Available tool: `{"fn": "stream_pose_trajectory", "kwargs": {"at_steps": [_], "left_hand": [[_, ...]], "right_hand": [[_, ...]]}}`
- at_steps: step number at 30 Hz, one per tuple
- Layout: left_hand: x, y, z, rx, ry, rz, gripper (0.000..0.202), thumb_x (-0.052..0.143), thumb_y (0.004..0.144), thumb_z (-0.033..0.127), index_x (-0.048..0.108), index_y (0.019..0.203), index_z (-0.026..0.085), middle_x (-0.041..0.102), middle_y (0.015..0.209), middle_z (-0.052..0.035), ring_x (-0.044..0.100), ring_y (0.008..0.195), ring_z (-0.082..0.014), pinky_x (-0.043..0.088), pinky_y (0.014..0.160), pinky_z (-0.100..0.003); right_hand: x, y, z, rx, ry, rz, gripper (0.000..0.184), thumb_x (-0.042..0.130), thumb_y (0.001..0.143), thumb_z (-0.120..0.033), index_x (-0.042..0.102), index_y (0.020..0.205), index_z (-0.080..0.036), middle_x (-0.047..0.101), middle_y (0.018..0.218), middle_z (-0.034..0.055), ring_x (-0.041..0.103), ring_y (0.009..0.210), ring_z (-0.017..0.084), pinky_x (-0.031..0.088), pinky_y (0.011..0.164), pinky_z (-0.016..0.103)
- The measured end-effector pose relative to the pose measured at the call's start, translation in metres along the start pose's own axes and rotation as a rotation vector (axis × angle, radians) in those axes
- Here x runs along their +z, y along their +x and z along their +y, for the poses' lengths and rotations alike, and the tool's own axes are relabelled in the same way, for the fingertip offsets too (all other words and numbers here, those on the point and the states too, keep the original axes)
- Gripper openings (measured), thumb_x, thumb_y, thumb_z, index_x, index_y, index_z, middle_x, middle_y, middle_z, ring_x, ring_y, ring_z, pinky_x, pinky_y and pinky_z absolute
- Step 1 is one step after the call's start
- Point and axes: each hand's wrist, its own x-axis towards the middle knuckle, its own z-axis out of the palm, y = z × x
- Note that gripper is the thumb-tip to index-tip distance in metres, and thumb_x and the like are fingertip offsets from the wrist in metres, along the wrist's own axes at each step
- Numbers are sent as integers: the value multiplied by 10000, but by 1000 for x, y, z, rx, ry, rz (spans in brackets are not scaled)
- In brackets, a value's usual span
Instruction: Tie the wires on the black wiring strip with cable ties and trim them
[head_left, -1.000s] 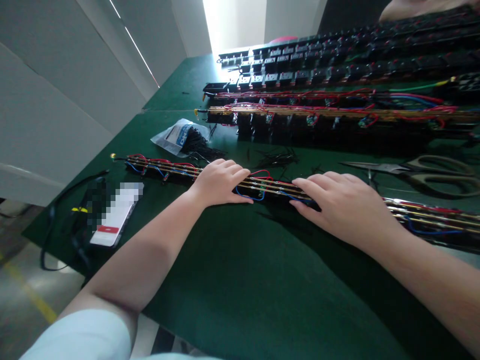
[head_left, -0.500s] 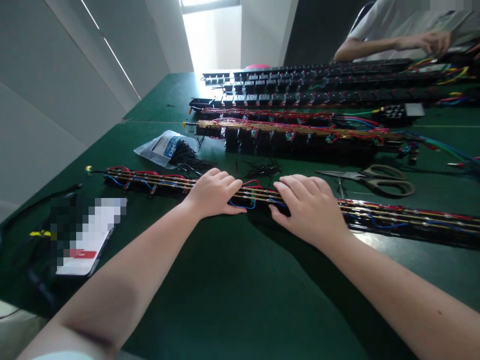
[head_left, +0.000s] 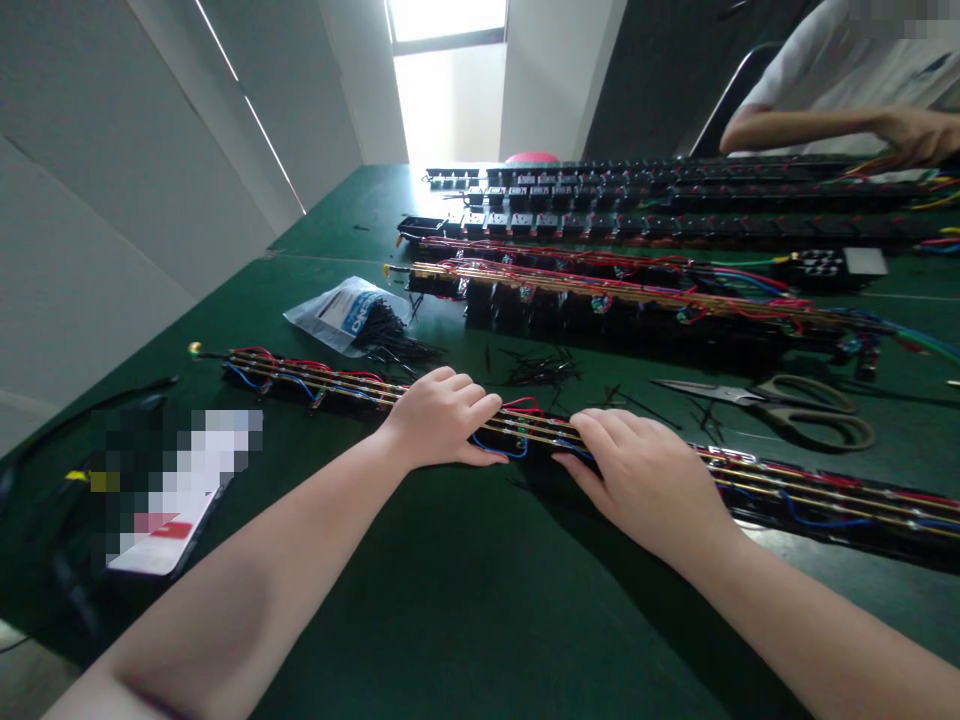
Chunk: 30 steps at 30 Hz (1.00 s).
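Observation:
A long black wired strip [head_left: 802, 507], with brass-coloured rods and red and blue wires along its top, lies across the green table [head_left: 480, 600]. My left hand [head_left: 444, 418] is wrapped over its middle, fingers on the far side and thumb along the near edge. To the right of it, my right hand [head_left: 651, 470] grips the same strip in the same way, thumb at the near side. Between the two hands, a short stretch with a small green circuit board shows. The fingertips behind the strip are partly hidden.
Behind the strip lie scissors [head_left: 780, 402], loose black cable ties [head_left: 541, 367] and a plastic bag [head_left: 337, 312] spilling more ties. Several similar strips [head_left: 637, 292] stretch across the back. A person [head_left: 847, 110] works at the far right. Black cables and a partly blurred white-and-red item [head_left: 169, 535] lie left.
The view has shifted, so most things sit lower in the picture. My right hand's fingers have closed in more around the strip. My left hand keeps its hold.

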Motion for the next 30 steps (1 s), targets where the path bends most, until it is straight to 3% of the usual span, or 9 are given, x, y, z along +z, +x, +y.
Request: {"fn": "stream_pose_trajectory", "kwargs": {"at_steps": [8,14,20,26,30], "left_hand": [[-4,4,13,-65,-17,-27,606,671,893,727,676,1100,158,788,1042,-78,737,922,-262,481,796,-390],[-6,9,31,-98,-56,-37,596,717,889,674,658,1150,142,775,1114,-103,734,989,-281,502,831,-398],[-9,7,23,-82,-64,-71,669,739,870,679,654,1257,140,771,1166,-105,738,993,-285,513,868,-417],[-12,7,19,-63,-28,-45,654,779,841,664,671,1225,146,774,1168,-100,720,1069,-302,493,946,-436],[-12,8,22,-52,-22,-67,617,773,861,639,674,1214,142,777,1150,-105,720,1063,-298,499,917,-425]], "right_hand": [[-2,-6,2,49,18,-18,184,588,996,-333,656,1028,-165,750,981,107,659,855,261,416,771,372],[-7,-6,0,152,-46,-86,336,647,949,-518,617,890,-189,680,805,84,612,776,263,360,730,378],[-7,-2,-1,217,-50,-152,364,661,925,-549,603,893,-191,656,778,72,589,724,245,317,629,338],[-11,-2,9,243,-22,-212,390,635,907,-589,568,858,-207,626,763,58,559,678,225,311,606,325],[-14,-3,15,254,-8,-247,394,625,894,-598,544,835,-217,619,760,52,555,664,213,314,590,311]]}}
